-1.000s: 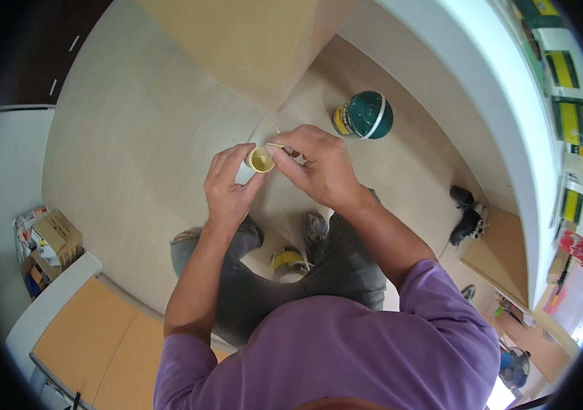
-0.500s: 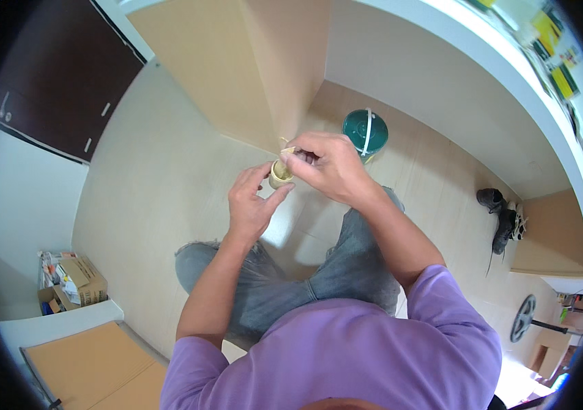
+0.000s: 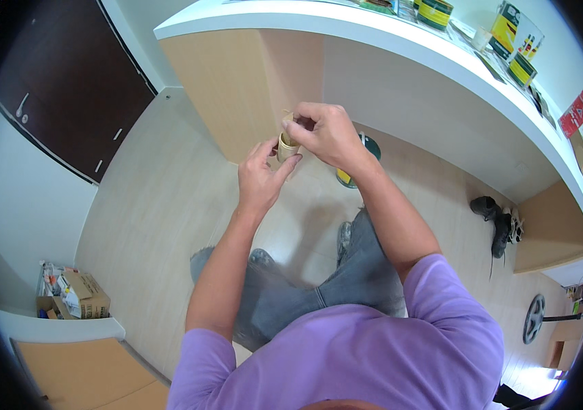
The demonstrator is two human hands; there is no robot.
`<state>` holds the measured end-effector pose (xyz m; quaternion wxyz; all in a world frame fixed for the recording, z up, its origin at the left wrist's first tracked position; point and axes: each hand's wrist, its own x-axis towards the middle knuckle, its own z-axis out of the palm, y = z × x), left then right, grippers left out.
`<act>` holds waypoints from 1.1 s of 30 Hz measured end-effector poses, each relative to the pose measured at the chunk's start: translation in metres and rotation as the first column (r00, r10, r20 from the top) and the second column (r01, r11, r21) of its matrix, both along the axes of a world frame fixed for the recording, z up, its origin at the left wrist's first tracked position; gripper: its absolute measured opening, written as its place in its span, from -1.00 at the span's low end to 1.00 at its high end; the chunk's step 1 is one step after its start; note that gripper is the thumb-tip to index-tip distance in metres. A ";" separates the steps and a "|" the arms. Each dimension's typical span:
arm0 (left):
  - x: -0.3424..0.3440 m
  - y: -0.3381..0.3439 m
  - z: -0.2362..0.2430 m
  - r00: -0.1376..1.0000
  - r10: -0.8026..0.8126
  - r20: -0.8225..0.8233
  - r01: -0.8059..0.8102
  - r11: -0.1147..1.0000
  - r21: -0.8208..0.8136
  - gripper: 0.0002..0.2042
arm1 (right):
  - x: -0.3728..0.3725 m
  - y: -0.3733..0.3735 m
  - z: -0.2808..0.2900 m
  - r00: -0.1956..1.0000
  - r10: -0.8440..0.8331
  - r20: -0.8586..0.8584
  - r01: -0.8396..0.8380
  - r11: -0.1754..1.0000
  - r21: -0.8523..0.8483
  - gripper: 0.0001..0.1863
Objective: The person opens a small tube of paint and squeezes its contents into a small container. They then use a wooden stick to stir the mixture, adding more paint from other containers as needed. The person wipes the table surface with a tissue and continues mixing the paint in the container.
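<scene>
My left hand (image 3: 258, 181) grips a small pale-yellow cup (image 3: 288, 150) by its sides, between thumb and fingers. Over the cup's mouth, the fingers of my right hand (image 3: 329, 133) pinch a thin, pale yellowish piece (image 3: 288, 117), perhaps a stick or a scraper; its lower end reaches into the cup. What lies inside the cup looks yellowish-tan, but my fingers partly cover it. Both hands are held up in front of me, near the end panel of a wooden counter.
A white-topped counter (image 3: 346, 19) curves ahead and right, bearing tins (image 3: 435, 12) and packages. A green bucket (image 3: 371, 145) stands on the floor, partly behind my right forearm. Shoes (image 3: 500, 229) lie at right, a cardboard box (image 3: 86, 295) at left. A dark door (image 3: 73, 89) stands far left.
The view has shifted, showing more of the countertop and my shoes. Both hands appear farther up in the picture with the cup, and my right arm now covers part of the bucket.
</scene>
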<state>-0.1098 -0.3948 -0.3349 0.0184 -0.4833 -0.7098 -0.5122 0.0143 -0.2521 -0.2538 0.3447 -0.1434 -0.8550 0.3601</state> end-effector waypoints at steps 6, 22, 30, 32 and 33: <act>-0.022 0.008 -0.045 1.000 0.013 0.008 -0.012 0.997 -0.080 -0.55 | -0.007 0.031 -0.048 0.983 0.088 0.163 -0.082 0.996 -0.047 -0.69; -0.013 0.065 -0.081 0.991 -0.127 0.029 0.129 0.989 -0.078 -0.58 | 0.015 0.069 -0.073 0.987 -0.046 0.153 0.032 0.995 0.094 -0.80; -0.004 0.048 -0.082 0.998 -0.058 0.007 0.059 0.993 -0.099 -0.53 | 0.020 0.063 -0.076 0.991 0.043 0.127 -0.046 0.999 0.020 -0.83; -0.004 0.045 -0.076 0.999 -0.038 -0.028 0.034 0.992 -0.119 -0.54 | 0.019 0.063 -0.078 0.994 -0.037 0.101 0.026 0.994 0.107 -0.83; -0.004 0.044 -0.076 0.998 -0.044 -0.034 0.040 0.992 -0.118 -0.54 | 0.019 0.063 -0.077 0.992 0.016 0.123 -0.028 0.995 0.099 -0.84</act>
